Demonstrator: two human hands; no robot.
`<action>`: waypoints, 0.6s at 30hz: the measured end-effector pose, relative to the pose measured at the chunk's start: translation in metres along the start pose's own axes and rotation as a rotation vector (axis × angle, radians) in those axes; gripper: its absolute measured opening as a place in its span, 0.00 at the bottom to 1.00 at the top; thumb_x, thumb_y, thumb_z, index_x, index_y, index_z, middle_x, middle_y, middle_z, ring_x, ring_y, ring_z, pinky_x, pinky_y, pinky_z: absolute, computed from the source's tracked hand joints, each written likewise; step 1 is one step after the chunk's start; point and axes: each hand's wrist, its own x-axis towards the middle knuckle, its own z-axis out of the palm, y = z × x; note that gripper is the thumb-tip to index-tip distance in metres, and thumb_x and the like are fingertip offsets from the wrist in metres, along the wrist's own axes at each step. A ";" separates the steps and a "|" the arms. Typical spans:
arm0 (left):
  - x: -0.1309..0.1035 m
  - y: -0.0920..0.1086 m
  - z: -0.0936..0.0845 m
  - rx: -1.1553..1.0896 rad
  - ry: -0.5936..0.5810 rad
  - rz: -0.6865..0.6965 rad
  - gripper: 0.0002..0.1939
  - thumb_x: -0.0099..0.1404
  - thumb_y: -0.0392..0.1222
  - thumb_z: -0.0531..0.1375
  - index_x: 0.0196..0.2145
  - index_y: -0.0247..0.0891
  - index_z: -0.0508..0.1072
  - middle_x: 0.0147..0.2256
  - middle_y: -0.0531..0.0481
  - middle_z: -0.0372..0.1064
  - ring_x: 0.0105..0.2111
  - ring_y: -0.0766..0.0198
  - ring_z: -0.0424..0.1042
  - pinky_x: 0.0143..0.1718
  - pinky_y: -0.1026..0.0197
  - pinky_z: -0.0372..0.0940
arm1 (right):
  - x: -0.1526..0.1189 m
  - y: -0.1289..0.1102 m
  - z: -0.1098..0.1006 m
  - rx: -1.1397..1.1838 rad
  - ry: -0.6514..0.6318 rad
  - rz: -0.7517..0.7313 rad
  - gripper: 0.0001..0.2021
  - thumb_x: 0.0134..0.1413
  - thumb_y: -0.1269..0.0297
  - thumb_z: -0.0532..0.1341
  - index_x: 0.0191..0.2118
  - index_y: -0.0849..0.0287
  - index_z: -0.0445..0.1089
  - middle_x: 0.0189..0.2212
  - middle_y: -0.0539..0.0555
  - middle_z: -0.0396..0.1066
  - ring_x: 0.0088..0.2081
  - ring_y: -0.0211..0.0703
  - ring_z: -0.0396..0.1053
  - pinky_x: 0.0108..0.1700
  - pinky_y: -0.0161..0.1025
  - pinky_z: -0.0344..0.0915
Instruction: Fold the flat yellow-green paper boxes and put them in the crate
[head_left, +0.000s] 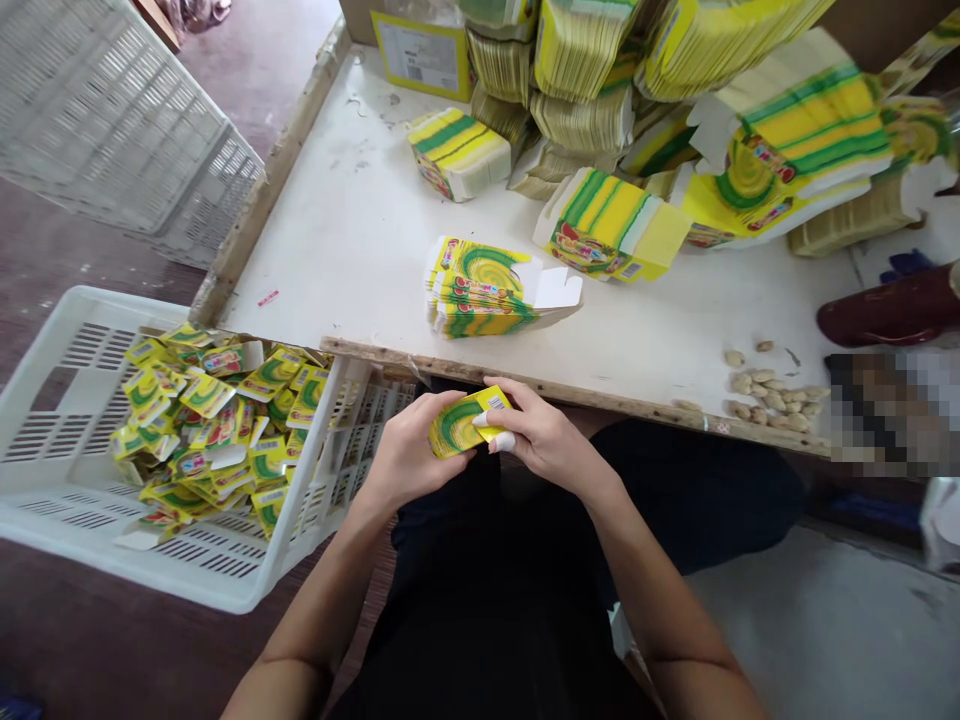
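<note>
Just in front of the table's near edge I hold a small yellow and green cardboard box (454, 428). My left hand (411, 447) is closed round its left end, thumb below and fingers above. At the other end my right hand (541, 432) grips the box near its barcode flap, with white wrapping on some fingertips. Past the edge lies a fanned stack of flat cartons (480, 290) in the same print, white flaps pointing right. To my left, a white plastic crate (259, 590) contains many folded boxes (217, 420).
Bundles of flat cartons (581, 120) are piled at the back of the white table (330, 230). Peanuts (776, 395) and a dark red cylindrical object (889, 310) are at the right. Another white crate (127, 110) stands at the far left. A wooden strip (262, 200) borders the table.
</note>
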 end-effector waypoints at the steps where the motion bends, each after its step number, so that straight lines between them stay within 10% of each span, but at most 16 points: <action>1: 0.000 0.000 0.000 0.006 -0.007 0.000 0.24 0.51 0.38 0.65 0.47 0.40 0.70 0.40 0.47 0.75 0.38 0.58 0.76 0.40 0.58 0.71 | -0.001 0.000 0.000 -0.003 -0.008 0.003 0.15 0.64 0.53 0.56 0.46 0.55 0.74 0.59 0.63 0.61 0.57 0.53 0.66 0.55 0.50 0.68; 12: 0.000 0.001 0.002 0.046 0.018 0.017 0.23 0.53 0.39 0.64 0.48 0.39 0.68 0.41 0.46 0.74 0.39 0.57 0.75 0.41 0.57 0.70 | -0.003 0.000 0.016 -0.030 0.105 -0.016 0.14 0.64 0.54 0.56 0.47 0.56 0.72 0.60 0.65 0.59 0.60 0.55 0.62 0.57 0.53 0.66; 18: -0.001 0.004 0.005 -0.029 0.008 0.011 0.25 0.54 0.40 0.65 0.50 0.40 0.67 0.43 0.46 0.74 0.40 0.57 0.75 0.43 0.57 0.70 | -0.004 -0.006 0.015 0.198 0.164 0.036 0.27 0.64 0.56 0.58 0.64 0.54 0.53 0.63 0.64 0.57 0.63 0.53 0.59 0.61 0.52 0.62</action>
